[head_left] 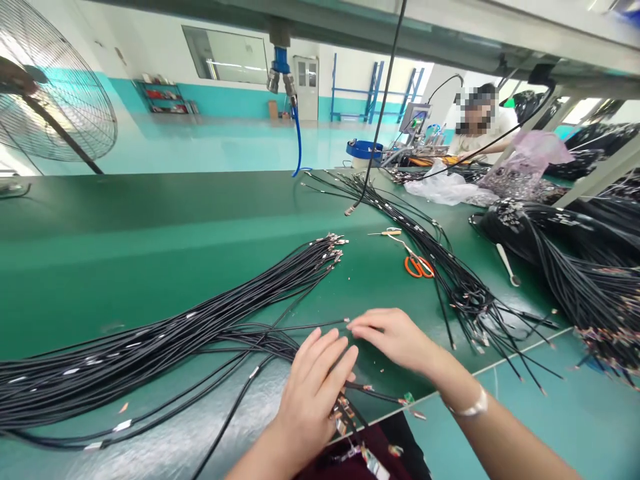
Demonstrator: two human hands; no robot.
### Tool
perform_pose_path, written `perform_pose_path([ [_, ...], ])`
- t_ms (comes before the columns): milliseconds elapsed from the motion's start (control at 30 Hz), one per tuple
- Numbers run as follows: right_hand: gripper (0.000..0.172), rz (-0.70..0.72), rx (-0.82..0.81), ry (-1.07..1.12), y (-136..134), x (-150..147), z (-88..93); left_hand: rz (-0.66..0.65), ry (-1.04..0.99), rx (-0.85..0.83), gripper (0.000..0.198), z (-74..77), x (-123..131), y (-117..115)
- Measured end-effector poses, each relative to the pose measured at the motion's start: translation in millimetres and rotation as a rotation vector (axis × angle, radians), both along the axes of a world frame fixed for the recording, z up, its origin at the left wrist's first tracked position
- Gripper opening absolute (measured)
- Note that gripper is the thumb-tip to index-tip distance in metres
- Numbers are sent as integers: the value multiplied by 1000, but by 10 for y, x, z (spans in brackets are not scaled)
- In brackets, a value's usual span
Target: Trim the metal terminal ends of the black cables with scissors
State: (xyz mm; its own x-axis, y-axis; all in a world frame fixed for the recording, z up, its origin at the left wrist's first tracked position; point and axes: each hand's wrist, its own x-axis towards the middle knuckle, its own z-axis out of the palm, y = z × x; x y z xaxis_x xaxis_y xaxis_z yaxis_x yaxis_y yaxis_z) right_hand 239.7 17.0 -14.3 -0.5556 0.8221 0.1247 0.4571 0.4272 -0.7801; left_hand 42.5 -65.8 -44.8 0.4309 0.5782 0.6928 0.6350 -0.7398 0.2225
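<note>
My left hand lies with its fingers stretched out over a small group of black cables near the table's front edge. Stripped copper-coloured ends stick out below that palm. At the tip of a single black cable, my right hand has thumb and forefinger pinched together, and the contact point is small. Behind both hands stretches a thick bundle of black cables with white labels, its metal-tipped ends toward the middle of the table.
Orange-handled scissors and a thin pick lie beside another cable bundle. More cables pile up at right, near a white-handled tool. A black cord hangs overhead. A co-worker sits behind plastic bags.
</note>
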Motion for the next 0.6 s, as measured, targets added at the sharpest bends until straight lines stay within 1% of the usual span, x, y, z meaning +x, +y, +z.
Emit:
perform_pose_path([
  [67, 22, -81, 15, 26, -116, 102, 31, -7, 12, -14, 45, 5, -2, 0],
  [100, 24, -133, 17, 49, -131, 118, 27, -22, 9, -29, 46, 2, -4, 0],
  [133, 28, -174, 13, 76, -115, 108, 12, -35, 2, -45, 47, -4, -7, 1],
  [167, 35, -185, -6, 101, -72, 73, -13, -44, -6, -59, 47, -11, -10, 2],
  [200, 39, -164, -38, 119, -12, 21, -40, -51, -10, -69, 47, -17, -12, 4],
  [233, 38, -126, -75, 128, 54, -43, -66, -53, -11, -72, 47, -21, -15, 5],
  [300, 22, -62, -142, 124, 144, -171, -94, -40, -6, -52, 47, -17, -15, 8],
  [333, 15, -55, -165, 120, 143, -221, -91, -25, 0, -32, 47, -11, -13, 9],
  [367, 15, -56, -177, 112, 105, -254, -76, -3, 8, -13, 47, -4, -10, 8],
  [433, 15, -63, -176, 90, -69, -258, -15, 49, 30, 4, 46, 6, 0, 1],
  [533, 16, -41, -169, 46, -367, -137, 125, 66, 15, -7, 47, -3, 16, -17],
  [600, 17, 57, -202, 31, -394, -35, 212, 56, -12, -40, 46, -21, 26, -30],
])
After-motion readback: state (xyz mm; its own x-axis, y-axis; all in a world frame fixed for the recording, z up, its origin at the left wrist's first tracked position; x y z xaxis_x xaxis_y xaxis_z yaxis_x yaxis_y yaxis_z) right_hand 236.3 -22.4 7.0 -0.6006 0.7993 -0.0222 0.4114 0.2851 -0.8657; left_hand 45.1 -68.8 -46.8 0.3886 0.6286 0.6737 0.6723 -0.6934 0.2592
